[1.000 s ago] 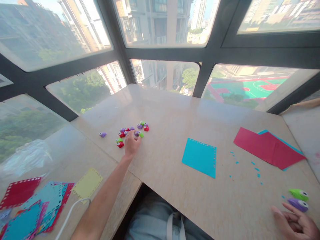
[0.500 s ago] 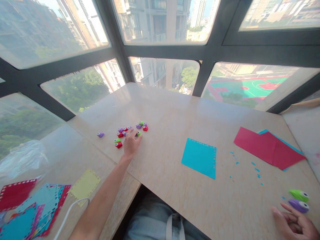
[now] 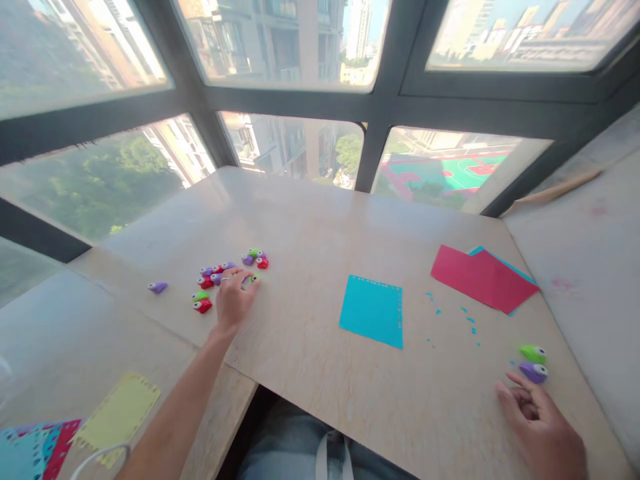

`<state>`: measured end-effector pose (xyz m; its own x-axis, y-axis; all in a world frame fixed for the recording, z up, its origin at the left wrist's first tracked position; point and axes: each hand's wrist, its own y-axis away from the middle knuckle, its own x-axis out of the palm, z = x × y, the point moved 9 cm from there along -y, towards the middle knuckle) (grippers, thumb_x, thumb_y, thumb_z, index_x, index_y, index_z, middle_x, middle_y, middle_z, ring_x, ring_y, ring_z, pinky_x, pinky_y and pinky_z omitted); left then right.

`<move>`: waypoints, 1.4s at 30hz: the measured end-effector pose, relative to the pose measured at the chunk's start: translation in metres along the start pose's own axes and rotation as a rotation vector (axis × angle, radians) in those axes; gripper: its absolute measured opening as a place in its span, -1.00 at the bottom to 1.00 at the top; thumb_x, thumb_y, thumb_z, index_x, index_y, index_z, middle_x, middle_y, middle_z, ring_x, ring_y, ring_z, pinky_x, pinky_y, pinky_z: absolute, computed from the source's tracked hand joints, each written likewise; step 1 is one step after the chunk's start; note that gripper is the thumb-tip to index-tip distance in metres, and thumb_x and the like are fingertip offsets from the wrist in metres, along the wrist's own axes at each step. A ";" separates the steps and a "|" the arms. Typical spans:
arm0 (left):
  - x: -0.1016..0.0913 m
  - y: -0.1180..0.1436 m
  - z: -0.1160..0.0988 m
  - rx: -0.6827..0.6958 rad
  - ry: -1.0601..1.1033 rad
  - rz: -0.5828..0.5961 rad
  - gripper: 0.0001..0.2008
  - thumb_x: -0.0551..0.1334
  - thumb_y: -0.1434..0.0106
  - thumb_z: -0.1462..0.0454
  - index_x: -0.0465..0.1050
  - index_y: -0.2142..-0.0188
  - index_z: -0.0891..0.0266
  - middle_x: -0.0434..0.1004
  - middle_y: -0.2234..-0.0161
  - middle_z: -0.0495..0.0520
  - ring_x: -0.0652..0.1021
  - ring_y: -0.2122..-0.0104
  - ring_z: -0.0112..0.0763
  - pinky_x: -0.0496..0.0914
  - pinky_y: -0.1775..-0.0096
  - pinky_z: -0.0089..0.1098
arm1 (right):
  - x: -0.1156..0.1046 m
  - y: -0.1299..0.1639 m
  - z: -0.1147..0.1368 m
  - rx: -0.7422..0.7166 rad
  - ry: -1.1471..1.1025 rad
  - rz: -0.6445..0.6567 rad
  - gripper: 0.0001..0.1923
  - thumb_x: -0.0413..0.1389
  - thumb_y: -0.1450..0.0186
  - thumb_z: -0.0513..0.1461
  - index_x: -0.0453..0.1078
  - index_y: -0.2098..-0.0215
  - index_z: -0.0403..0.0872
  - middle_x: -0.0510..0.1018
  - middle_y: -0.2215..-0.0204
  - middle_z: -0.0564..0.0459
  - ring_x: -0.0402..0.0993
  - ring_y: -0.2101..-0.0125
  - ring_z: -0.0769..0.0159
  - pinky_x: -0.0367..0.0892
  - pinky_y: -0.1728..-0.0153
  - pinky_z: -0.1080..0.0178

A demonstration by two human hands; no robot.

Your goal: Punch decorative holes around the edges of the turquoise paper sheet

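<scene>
My left hand (image 3: 235, 300) is at a group of small fish-shaped craft punches with big eyes. Its thumb and forefinger close round a green punch (image 3: 255, 277), partly hidden by the fingers. Beside the hand lie a red punch (image 3: 203, 306) and a purple punch (image 3: 216, 279), among several others. My right hand (image 3: 540, 417) rests on the table at the right, loosely curled, thumb and forefinger apart, holding nothing. Just beyond its forefinger lie another purple punch (image 3: 533, 372) and another green punch (image 3: 533, 353), side by side.
A blue paper square (image 3: 371, 312), with holes along its top and right edges, lies mid-table. Blue paper bits (image 3: 470, 321) are scattered right of it, below folded red paper (image 3: 483, 277). Yellow punched paper (image 3: 120, 413) is at lower left, near a white cable (image 3: 100, 453). Windows border the table.
The view has turned right, so the table's things appear farther left and more of my right hand shows. My left hand keeps its place at the punches.
</scene>
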<state>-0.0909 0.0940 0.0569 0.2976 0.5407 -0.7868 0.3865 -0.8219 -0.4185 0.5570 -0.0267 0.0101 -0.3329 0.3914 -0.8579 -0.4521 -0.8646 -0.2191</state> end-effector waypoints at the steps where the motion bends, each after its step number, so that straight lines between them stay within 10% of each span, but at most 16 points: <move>1: -0.001 0.000 -0.003 0.019 0.015 -0.008 -0.74 0.24 -0.19 0.08 0.54 0.25 0.20 0.47 0.09 0.11 0.38 0.53 -0.52 0.39 0.31 -0.37 | -0.001 0.000 0.006 0.025 -0.012 0.018 -0.41 0.02 -0.08 0.20 0.46 0.17 -0.02 0.55 0.53 -0.04 0.46 0.57 0.09 0.29 0.54 0.13; 17: 0.034 0.047 -0.137 0.166 0.583 0.256 -0.78 0.31 -0.19 0.06 0.62 0.27 0.10 0.55 0.34 -0.02 0.30 0.61 -0.66 0.29 0.52 -0.54 | 0.002 0.018 0.027 0.013 -0.144 0.059 -0.42 0.05 -0.18 0.17 0.47 0.11 -0.10 0.54 0.50 0.02 0.41 0.51 0.23 0.35 0.34 0.17; 29: 0.053 0.080 -0.191 0.165 0.735 0.429 -0.80 0.31 -0.21 0.09 0.63 0.28 0.11 0.58 0.28 0.03 0.38 0.58 -0.68 0.33 0.53 -0.60 | 0.003 0.023 0.036 0.040 -0.231 0.077 -0.45 0.08 -0.21 0.12 0.46 0.09 -0.12 0.56 0.45 0.00 0.47 0.47 0.25 0.40 0.34 0.20; 42: 0.070 0.138 -0.263 0.290 0.759 0.532 -0.87 0.30 -0.24 0.18 0.61 0.26 0.12 0.59 0.28 0.03 0.42 0.53 -0.65 0.35 0.50 -0.58 | 0.037 0.048 0.157 -0.013 -0.790 0.423 -0.51 0.06 -0.34 0.04 0.37 -0.07 -0.11 0.54 0.22 -0.07 0.52 0.28 0.29 0.46 0.22 0.25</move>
<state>0.2127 0.0659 0.0631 0.8948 -0.0261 -0.4458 -0.1612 -0.9498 -0.2680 0.3929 -0.0041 0.0408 -0.9443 0.1373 -0.2989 -0.1543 -0.9874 0.0340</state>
